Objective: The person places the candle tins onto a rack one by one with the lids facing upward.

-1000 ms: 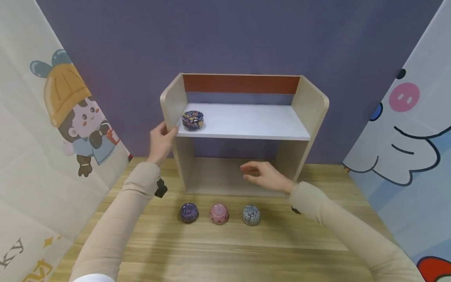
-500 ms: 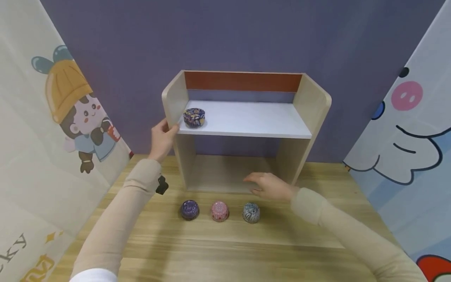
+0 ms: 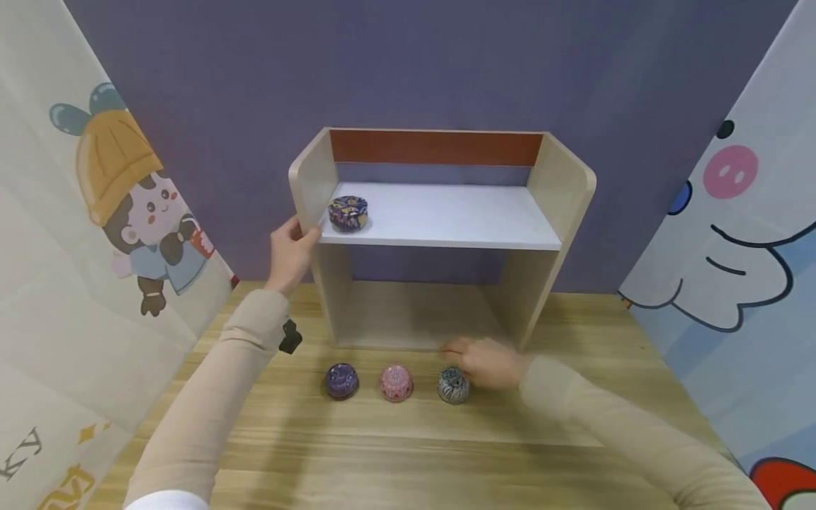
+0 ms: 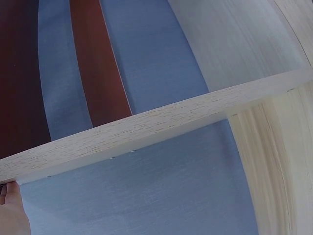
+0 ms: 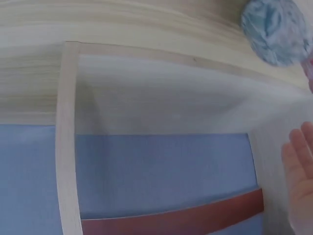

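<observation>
My left hand (image 3: 290, 256) grips the front edge of the left side panel of a small two-tier shelf (image 3: 440, 246); in the left wrist view only part of that hand (image 4: 12, 213) shows at the lower left. My right hand (image 3: 487, 361), slightly blurred, is just behind and to the right of a grey-and-white patterned round tin (image 3: 453, 387). In the right wrist view its fingers (image 5: 297, 161) are extended and apart from the grey tin (image 5: 275, 32). To the left on the table stand a pink tin (image 3: 397, 384) and a purple tin (image 3: 341, 382).
A dark floral tin (image 3: 348, 214) sits at the left end of the white upper board (image 3: 446, 212). The shelf stands on a wood-grain table (image 3: 395, 467) before a blue-grey back wall (image 3: 440, 64). Cartoon-printed panels (image 3: 38, 212) flank both sides.
My right hand has come down and forward from before the shelf's lower compartment to beside the grey tin. My left hand stays on the side panel, and the tins have not moved.
</observation>
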### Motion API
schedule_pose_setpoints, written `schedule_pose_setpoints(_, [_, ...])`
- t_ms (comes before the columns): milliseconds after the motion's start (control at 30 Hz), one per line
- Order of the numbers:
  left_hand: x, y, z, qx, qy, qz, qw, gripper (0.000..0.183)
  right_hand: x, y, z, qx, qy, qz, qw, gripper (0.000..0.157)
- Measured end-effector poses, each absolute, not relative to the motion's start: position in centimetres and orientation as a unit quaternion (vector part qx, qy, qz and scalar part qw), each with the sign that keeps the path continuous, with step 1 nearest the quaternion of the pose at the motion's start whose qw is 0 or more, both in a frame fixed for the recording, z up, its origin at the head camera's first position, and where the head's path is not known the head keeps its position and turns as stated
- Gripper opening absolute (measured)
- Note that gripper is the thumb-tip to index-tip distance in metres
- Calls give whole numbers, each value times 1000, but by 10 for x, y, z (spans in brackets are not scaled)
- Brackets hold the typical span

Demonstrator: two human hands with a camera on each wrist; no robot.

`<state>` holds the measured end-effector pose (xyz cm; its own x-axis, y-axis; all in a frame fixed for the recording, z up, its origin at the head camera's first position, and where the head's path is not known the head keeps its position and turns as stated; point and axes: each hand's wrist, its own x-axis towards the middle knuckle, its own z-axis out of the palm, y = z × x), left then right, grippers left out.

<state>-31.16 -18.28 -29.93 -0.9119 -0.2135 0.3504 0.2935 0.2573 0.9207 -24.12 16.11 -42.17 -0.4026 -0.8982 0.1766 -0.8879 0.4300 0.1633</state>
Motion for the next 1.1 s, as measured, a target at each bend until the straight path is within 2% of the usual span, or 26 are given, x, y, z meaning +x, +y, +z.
schedule_pose_setpoints(200, [-312, -184, -298, -30, -766, -607, 210, 45, -241, 161, -435, 597, -777, -106, 169, 40])
schedule_pose_setpoints(467, [-312, -185, -297, -28, -766, -606, 212, 44, -242, 157, -452, 611, -745, -203, 175, 47])
schedule_pose_setpoints(633, [-311, -186, -299, -29, -769, -605, 206, 45, -242, 154, -465, 614, -712, -283, 192, 44])
schedule_pose_setpoints(967, [-308, -185, -299, -25, -775, -599, 200, 47, -239, 151, -474, 588, -726, -327, 145, 48])
schedule_pose_setpoints(1100, [-308, -184, -298, -31, -770, -605, 199, 47, -241, 152, -477, 588, -725, -324, 150, 48])
